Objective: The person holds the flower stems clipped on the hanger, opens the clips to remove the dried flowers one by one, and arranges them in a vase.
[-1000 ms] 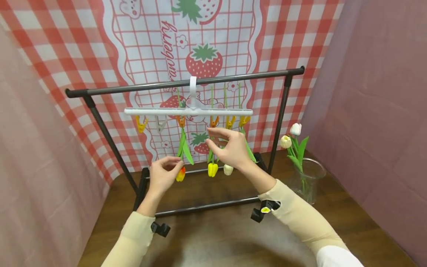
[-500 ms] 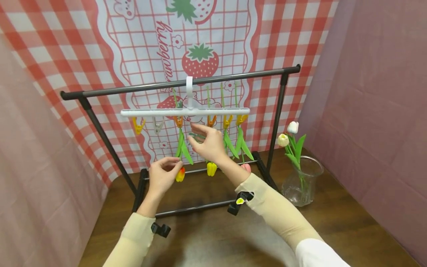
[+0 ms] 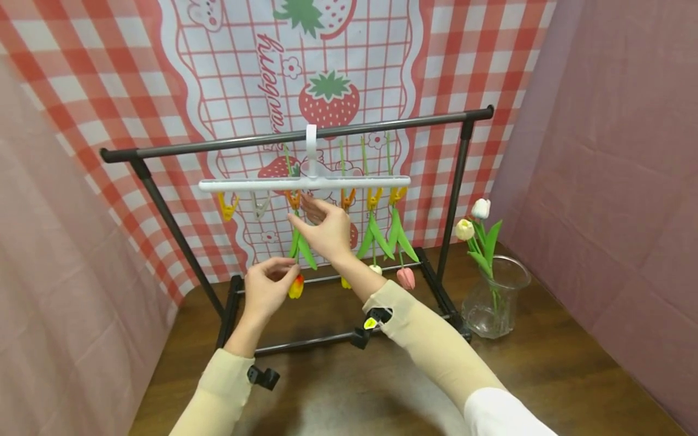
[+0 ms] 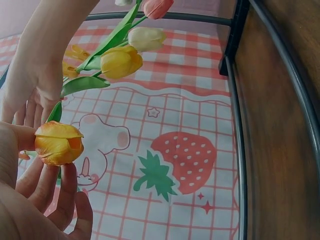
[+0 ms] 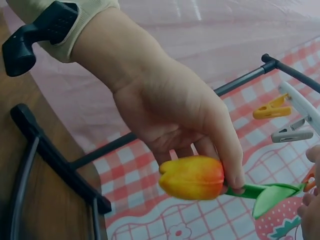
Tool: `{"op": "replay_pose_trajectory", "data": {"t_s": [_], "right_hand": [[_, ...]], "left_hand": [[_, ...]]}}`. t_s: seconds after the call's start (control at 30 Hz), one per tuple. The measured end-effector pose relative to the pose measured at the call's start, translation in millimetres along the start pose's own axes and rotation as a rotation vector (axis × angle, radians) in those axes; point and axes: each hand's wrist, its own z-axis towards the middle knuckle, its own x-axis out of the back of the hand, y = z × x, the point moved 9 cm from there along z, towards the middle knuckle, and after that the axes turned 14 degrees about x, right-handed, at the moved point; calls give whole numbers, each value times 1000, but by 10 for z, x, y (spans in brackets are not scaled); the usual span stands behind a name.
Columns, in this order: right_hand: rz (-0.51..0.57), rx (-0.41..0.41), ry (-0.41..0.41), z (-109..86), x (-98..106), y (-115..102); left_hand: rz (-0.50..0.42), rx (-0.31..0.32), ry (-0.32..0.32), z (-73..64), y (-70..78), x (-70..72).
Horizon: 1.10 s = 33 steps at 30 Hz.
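A red-and-yellow tulip (image 3: pixel 295 287) hangs bloom down from an orange clip (image 3: pixel 294 199) on the white hanger (image 3: pixel 251 184). My left hand (image 3: pixel 264 287) pinches its stem just above the bloom, thumb against fingers; the right wrist view shows the same left hand (image 5: pixel 175 107) beside the bloom. My right hand (image 3: pixel 327 233) is up at that orange clip, thumb and fingers apart on either side of the stem top. Only its fingertips (image 5: pixel 310 205) enter the right wrist view. Whether they touch the clip is unclear. My right forearm partly covers a yellow tulip (image 3: pixel 346 282).
A white tulip (image 3: pixel 375 270) and a pink tulip (image 3: pixel 406 278) hang further right. A yellow clip (image 3: pixel 228 207) and a grey clip (image 3: pixel 260 206) hold nothing at left. The dark rack (image 3: pixel 218 144) carries the hanger. A glass vase (image 3: pixel 491 312) with two tulips stands right.
My right hand has moved left along the hanger, from near the second orange clip to the one above the red-and-yellow tulip. My left hand keeps its pinch there.
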Motion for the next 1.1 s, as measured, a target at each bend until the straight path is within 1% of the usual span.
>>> {"op": "replay_pose_trajectory", "data": {"t_s": [0.07, 0.23, 0.33, 0.47, 0.6, 0.8, 0.93, 1.1], "right_hand": [[16, -12, 34, 26, -8, -4], [-3, -36, 112, 61, -7, 21], [-15, -32, 164, 67, 1, 34], [0, -11, 236, 68, -3, 22], [-9, 37, 288, 62, -34, -20], [-46, 149, 347, 42, -67, -108], [-64, 201, 359, 39, -60, -156], [-80, 236, 351, 41, -49, -186]], "left_hand": [[-4, 4, 1, 5, -3, -1], [-18, 3, -1, 6, -9, -15], [-20, -1, -2, -7, -3, -14], [-18, 7, -4, -20, -5, 2], [-24, 18, -5, -18, -21, 19], [-15, 10, -19, -23, -35, -8], [-17, 6, -18, -34, -37, -10], [-19, 1, -18, -41, -41, 3]]}}
